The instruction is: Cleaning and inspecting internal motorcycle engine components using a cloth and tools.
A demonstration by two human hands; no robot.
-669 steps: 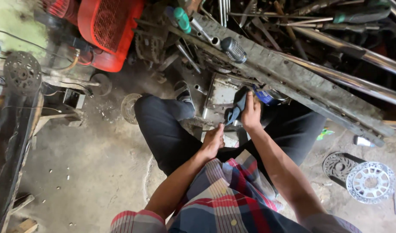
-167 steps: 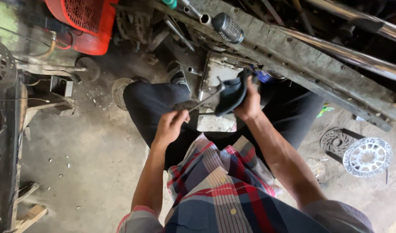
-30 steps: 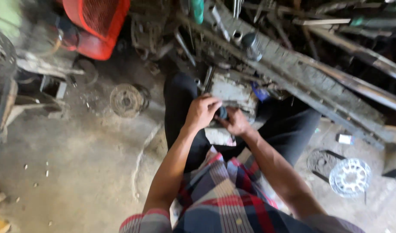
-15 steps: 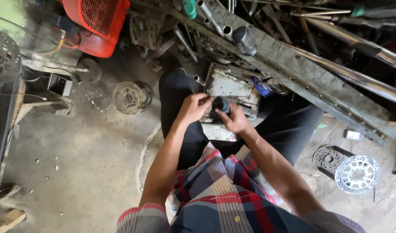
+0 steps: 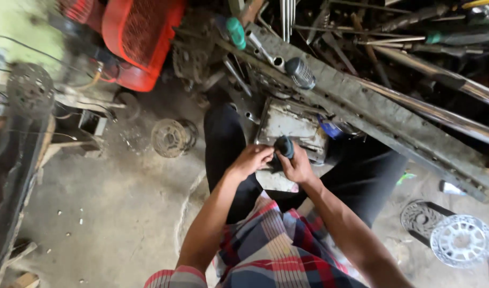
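Person seated on the floor (image 5: 95,213), knees apart, so the work sits between the legs. Both hands meet over a grey metal block (image 5: 292,128). Left hand (image 5: 249,160) curled shut on a dark part (image 5: 283,146); right hand (image 5: 296,168) closed round the same part from below, steadying it against the block.

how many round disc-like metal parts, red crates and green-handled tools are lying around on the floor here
Round disc-like metal parts: 3, grey by the knee, dark, and pale spoked
Red crates: 1
Green-handled tools: 1
Total: 5
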